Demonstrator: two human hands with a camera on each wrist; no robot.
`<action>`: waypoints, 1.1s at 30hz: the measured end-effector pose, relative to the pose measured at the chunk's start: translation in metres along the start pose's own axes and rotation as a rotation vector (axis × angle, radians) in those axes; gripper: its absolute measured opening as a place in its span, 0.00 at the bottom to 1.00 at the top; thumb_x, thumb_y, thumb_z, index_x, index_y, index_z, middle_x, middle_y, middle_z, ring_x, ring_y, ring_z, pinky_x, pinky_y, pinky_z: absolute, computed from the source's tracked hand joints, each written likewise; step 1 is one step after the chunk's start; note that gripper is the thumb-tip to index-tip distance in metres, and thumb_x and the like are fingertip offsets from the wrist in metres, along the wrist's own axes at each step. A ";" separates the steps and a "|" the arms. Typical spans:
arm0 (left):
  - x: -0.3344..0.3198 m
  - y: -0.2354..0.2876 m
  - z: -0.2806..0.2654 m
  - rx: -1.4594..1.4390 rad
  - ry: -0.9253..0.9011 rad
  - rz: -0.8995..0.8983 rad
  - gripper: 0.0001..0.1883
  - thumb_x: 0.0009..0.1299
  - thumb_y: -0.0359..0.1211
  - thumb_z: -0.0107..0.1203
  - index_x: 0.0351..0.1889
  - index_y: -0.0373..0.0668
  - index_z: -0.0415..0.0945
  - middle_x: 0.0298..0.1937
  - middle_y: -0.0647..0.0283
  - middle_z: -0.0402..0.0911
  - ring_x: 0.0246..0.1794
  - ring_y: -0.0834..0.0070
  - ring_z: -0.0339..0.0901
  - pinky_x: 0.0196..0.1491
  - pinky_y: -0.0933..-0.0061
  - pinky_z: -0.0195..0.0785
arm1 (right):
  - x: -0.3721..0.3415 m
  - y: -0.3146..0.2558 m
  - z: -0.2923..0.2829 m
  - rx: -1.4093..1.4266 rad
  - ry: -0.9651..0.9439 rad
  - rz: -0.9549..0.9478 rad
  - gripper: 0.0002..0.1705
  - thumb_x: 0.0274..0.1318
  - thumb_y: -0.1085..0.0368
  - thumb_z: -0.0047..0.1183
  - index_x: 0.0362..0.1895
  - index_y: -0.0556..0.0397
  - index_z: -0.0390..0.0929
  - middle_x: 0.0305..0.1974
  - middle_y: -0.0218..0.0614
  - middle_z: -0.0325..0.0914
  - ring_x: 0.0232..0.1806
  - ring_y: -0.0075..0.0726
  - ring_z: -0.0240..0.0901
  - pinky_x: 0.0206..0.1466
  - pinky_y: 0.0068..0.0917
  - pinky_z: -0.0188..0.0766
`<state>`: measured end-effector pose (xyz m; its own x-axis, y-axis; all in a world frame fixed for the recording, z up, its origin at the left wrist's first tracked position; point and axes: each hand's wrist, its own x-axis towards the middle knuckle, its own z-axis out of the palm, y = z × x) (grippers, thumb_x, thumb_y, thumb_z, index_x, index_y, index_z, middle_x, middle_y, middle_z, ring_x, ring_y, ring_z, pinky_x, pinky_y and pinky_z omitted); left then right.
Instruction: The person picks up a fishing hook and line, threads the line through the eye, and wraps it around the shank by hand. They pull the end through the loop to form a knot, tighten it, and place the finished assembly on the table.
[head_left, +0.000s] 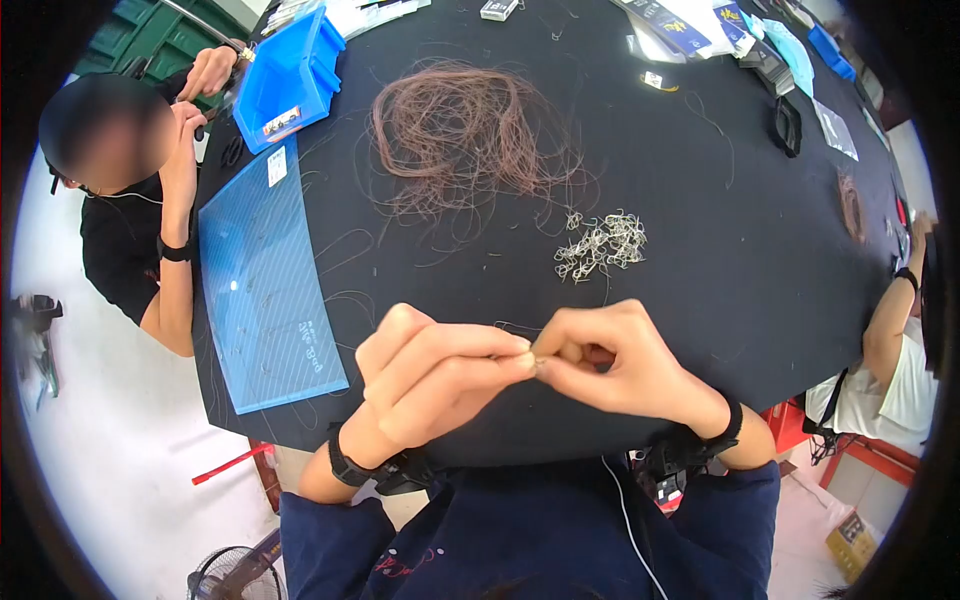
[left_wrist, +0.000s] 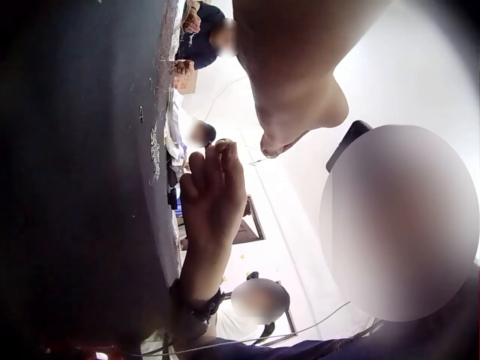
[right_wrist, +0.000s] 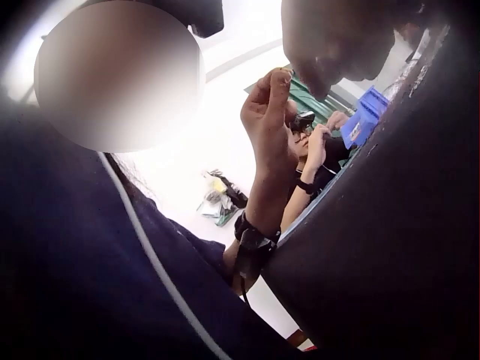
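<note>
Black table [head_left: 700, 290] underlies the work: at its near side, the fingers of your left hand [head_left: 425, 372] and right hand [head_left: 640, 365], drawn into closed pinches, meet at a tiny piece [head_left: 541, 365], too small to identify, with hook-like metal bits [head_left: 603, 246] heaped beyond and tangled brown line [head_left: 480, 160] farther out. Light, level pinches and steady wrists should best keep so small a piece from slipping. Your left-wrist view shows a thin sliver [left_wrist: 258, 161] projecting at the left fingertips, which the head view largely loses between your fingers.
</note>
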<state>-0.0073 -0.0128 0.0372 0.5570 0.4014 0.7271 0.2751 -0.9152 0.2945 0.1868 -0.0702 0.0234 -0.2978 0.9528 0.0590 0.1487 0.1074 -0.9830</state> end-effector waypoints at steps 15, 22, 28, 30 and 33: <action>0.000 0.001 0.008 0.106 -0.065 0.103 0.07 0.47 0.28 0.62 0.26 0.44 0.81 0.28 0.73 0.80 0.18 0.83 0.62 0.18 0.85 0.53 | -0.002 -0.009 -0.010 0.016 -0.014 -0.242 0.05 0.46 0.75 0.58 0.31 0.54 0.80 0.17 0.32 0.73 0.14 0.24 0.65 0.17 0.22 0.58; 0.001 0.007 0.008 -0.044 -0.098 0.108 0.07 0.47 0.30 0.63 0.26 0.45 0.81 0.28 0.73 0.81 0.18 0.83 0.61 0.19 0.84 0.53 | 0.002 0.002 -0.013 -0.005 0.165 -0.141 0.01 0.51 0.75 0.55 0.29 0.56 0.77 0.13 0.23 0.66 0.13 0.09 0.52 0.16 0.16 0.44; 0.001 0.006 0.002 -0.081 -0.037 0.015 0.09 0.47 0.29 0.68 0.27 0.48 0.81 0.29 0.75 0.81 0.19 0.83 0.62 0.21 0.83 0.51 | 0.005 0.003 -0.002 0.018 0.105 0.002 0.02 0.51 0.71 0.58 0.29 0.55 0.78 0.10 0.23 0.55 0.14 0.13 0.48 0.18 0.19 0.46; 0.001 0.004 0.001 -0.041 -0.005 -0.019 0.11 0.46 0.29 0.70 0.28 0.49 0.81 0.30 0.75 0.82 0.20 0.83 0.64 0.23 0.83 0.52 | 0.004 0.002 -0.002 0.013 0.046 -0.001 0.01 0.50 0.71 0.58 0.29 0.55 0.79 0.10 0.24 0.55 0.13 0.13 0.49 0.18 0.20 0.47; 0.003 -0.001 -0.004 0.041 0.014 -0.037 0.11 0.47 0.29 0.69 0.27 0.49 0.81 0.31 0.75 0.82 0.22 0.84 0.66 0.23 0.83 0.52 | 0.001 0.000 -0.001 -0.004 -0.019 -0.049 0.02 0.49 0.71 0.59 0.30 0.54 0.80 0.10 0.26 0.59 0.13 0.16 0.52 0.17 0.22 0.49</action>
<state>-0.0091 -0.0113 0.0416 0.5348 0.4339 0.7250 0.3270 -0.8975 0.2959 0.1868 -0.0687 0.0240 -0.3231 0.9406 0.1038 0.1371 0.1550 -0.9783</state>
